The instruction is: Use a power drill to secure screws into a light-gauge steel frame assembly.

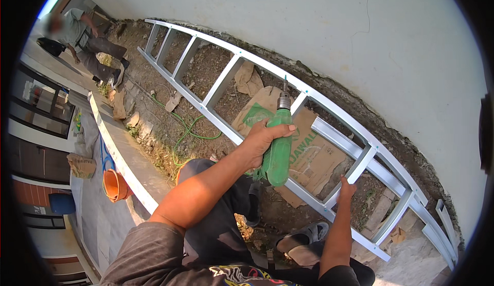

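Your left hand (266, 138) grasps the green drill (279, 157); your right hand (347, 188) meets a rung, its grip unclear. The metal ladder (334, 104) lies beside the wall (288, 13). You seem to be positioning the drill; next calls for a squared bit and steady frame.

You are in a narrow outdoor yard (203, 101), as shown by the bare soil (147, 77), the pale cracked wall (329, 18) and, across a low wall (136, 162), paved ground (95, 224) and dark-framed windows (40, 94).
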`<act>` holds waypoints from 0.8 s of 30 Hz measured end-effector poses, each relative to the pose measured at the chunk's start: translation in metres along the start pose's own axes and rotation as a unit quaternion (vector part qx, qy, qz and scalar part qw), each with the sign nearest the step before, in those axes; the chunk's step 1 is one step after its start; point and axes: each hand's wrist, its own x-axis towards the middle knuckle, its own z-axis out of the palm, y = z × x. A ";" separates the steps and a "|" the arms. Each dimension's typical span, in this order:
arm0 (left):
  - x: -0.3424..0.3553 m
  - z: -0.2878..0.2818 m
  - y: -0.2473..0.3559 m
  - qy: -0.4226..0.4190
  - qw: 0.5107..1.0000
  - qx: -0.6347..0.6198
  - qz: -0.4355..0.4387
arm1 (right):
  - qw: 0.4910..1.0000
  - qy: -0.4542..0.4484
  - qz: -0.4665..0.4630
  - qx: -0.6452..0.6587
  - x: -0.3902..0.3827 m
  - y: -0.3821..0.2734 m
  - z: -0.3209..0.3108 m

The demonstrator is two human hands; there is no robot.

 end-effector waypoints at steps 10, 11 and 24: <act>-0.009 0.010 0.002 -0.026 1.000 -0.004 0.012 | 0.987 0.005 0.060 -0.150 -0.056 -0.006 -0.033; -0.011 0.010 0.001 -0.025 1.000 -0.008 0.014 | 0.987 0.004 0.056 -0.153 -0.059 -0.009 -0.036; -0.021 -0.010 0.008 -0.022 0.999 -0.018 0.024 | 0.975 -0.014 0.060 -0.215 -0.078 -0.020 -0.044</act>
